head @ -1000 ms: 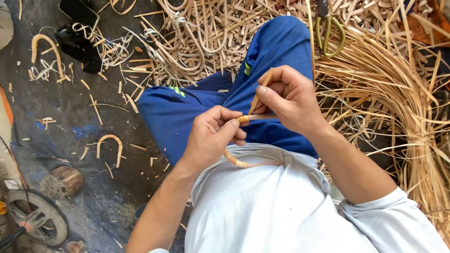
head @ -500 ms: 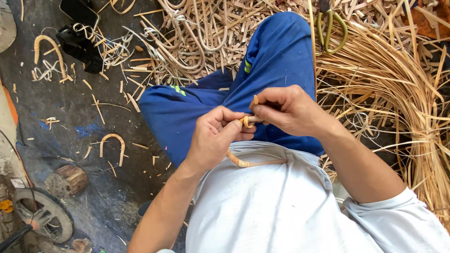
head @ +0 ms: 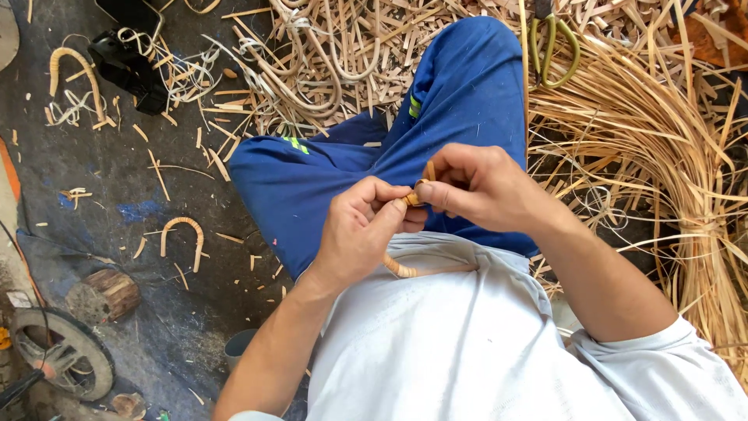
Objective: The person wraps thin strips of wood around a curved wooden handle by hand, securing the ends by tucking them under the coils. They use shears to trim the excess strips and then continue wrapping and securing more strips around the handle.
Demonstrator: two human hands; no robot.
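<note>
Scattered cane strips (head: 662,132) are littering the dark floor (head: 93,203) across the frame's top and right. At centre, the left hand (head: 360,234) and right hand (head: 475,187) are both pinching a curved rattan piece (head: 409,269) above blue trousers (head: 312,179).

left hand (head: 360,234) and right hand (head: 475,187) pinched, fingertips meeting over lap.

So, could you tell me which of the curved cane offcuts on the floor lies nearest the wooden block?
The arch-shaped cane piece just above the wooden block; the other hook-shaped piece lies far off by the black tool.
</note>
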